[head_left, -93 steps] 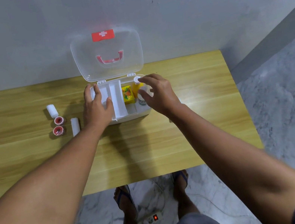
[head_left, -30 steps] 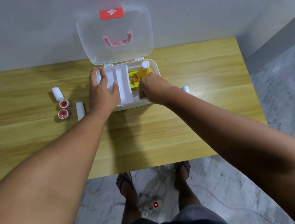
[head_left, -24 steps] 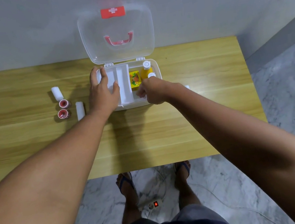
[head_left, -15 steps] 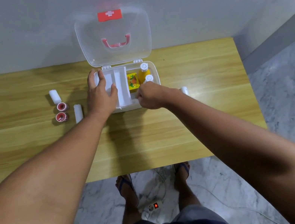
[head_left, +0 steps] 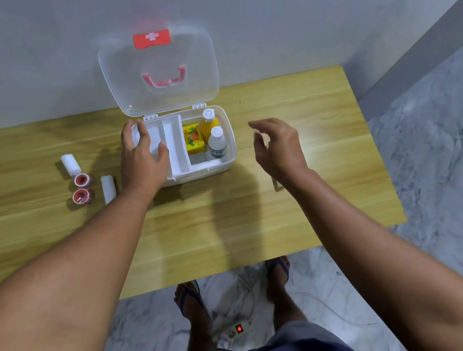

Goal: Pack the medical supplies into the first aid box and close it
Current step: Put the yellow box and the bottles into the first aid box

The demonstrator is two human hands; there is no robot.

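The white first aid box stands open at the back middle of the table, its clear lid upright against the wall. Its right compartment holds a yellow carton, an orange bottle and a clear white-capped bottle. My left hand rests on the box's left side, over the white tray. My right hand hovers to the right of the box, fingers loosely spread, holding nothing. Left of the box lie two white gauze rolls and two red-cored tape rolls.
The wooden table stands against a grey wall. Its front edge is near my feet, where a power strip with a lit red switch lies on the marble floor. The table's right edge borders the floor.
My right hand has come out of the box's right compartment and moved right, now held over the table. The clear bottle now stands in the box. My left hand stays on the box.
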